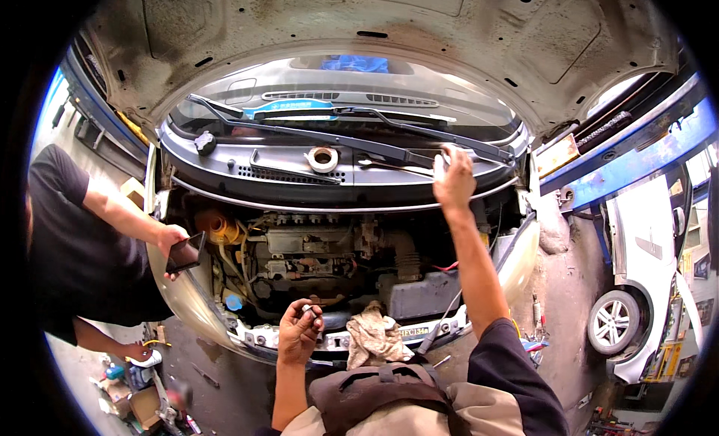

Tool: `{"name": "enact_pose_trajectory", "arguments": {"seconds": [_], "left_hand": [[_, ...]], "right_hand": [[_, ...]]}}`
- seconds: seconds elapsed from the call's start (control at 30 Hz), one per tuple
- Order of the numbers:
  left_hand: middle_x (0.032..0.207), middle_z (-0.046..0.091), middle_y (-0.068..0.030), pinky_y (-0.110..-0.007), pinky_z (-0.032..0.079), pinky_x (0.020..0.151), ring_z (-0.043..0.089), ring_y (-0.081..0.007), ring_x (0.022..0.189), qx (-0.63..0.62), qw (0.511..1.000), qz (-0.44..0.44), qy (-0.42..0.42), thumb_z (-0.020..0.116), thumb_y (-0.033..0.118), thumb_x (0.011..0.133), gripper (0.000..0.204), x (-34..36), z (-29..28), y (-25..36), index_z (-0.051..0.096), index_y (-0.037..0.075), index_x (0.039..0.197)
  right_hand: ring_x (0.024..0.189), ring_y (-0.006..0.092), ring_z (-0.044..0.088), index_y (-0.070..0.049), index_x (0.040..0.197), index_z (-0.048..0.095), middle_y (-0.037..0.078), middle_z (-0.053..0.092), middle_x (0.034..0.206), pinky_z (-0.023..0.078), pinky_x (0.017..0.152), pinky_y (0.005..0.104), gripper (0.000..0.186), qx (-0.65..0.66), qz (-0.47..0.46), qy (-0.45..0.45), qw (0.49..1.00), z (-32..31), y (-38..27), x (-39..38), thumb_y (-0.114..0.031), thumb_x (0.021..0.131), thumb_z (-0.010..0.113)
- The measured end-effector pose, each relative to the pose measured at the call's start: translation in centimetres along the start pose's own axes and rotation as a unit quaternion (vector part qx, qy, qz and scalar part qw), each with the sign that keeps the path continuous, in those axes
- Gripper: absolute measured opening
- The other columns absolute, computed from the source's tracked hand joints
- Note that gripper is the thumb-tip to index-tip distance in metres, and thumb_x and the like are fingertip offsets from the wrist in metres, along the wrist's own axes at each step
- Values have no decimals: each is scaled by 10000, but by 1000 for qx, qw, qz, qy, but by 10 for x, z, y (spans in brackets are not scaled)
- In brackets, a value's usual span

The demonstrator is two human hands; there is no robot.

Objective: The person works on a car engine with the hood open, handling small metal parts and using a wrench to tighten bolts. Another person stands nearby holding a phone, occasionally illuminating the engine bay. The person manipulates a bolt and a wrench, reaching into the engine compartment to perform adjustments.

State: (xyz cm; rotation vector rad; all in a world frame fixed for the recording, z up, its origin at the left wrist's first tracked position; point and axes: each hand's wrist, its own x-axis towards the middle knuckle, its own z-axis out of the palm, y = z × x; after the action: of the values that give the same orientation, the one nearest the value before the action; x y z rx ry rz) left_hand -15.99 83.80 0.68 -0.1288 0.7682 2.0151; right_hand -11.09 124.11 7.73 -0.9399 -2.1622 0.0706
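Low in front of the engine bay, my left hand is closed round a small, shiny metal piece, its exact kind unclear. My right hand reaches far forward to the right part of the black cowl panel. Its fingers are bent together round something pale that they mostly hide. Beside them a wrench lies on the cowl. Farther left on the panel are a tape roll, a long L-shaped bar and a dark cap.
A crumpled rag lies over the front edge of the bay. The raised hood hangs overhead, with wiper arms behind the cowl. At left a co-worker holds a phone. A blue lift arm and a white car stand right.
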Motion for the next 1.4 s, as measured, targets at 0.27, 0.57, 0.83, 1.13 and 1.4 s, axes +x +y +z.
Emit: {"name": "enact_pose_trajectory", "arguments": {"seconds": [0.27, 0.57, 0.83, 1.13, 1.4], "left_hand": [[867, 594, -126, -272, 463, 607, 540, -165, 672, 17, 995, -58, -81, 603, 78, 862, 207, 15, 53, -10, 529, 6, 1043], [887, 514, -65, -302, 420, 590, 515, -169, 685, 70, 987, -48, -138, 491, 202, 940, 245, 20, 118, -6, 502, 24, 1108], [825, 523, -22, -245, 382, 533, 504, -112, 649, 189, 942, -79, -264, 430, 552, 896, 581, -12, 154, -11, 486, 42, 1167], [805, 527, -27, -249, 281, 448, 437, -115, 615, 158, 948, -115, -251, 367, 637, 874, 586, -43, 142, -15, 540, 104, 1046], [965, 612, -109, -321, 486, 774, 594, -198, 884, 67, 992, -10, -108, 446, 463, 918, 489, -52, 140, -18, 555, 29, 1117]], "right_hand": [[941, 278, 543, -46, 968, 639, 102, 598, 1013, 454, 818, 368, 221, 41, -7, -199, 979, -31, 78, 13, -170, 786, 630], [879, 95, 525, 20, 1054, 580, 42, 607, 927, 428, 793, 235, 201, 482, 90, -340, 803, -130, -46, -57, -68, 873, 587], [815, 158, 536, 59, 911, 620, 83, 574, 892, 442, 729, 273, 156, 449, -132, -431, 772, -175, -75, -65, -36, 792, 654], [747, 94, 510, 54, 915, 625, 51, 579, 804, 434, 665, 252, 197, 435, -66, -484, 757, -184, -99, -86, -115, 820, 660], [720, 254, 606, 19, 901, 609, 146, 597, 814, 474, 630, 297, 153, 405, -130, -46, 904, -217, -116, -150, -46, 771, 657]]}}
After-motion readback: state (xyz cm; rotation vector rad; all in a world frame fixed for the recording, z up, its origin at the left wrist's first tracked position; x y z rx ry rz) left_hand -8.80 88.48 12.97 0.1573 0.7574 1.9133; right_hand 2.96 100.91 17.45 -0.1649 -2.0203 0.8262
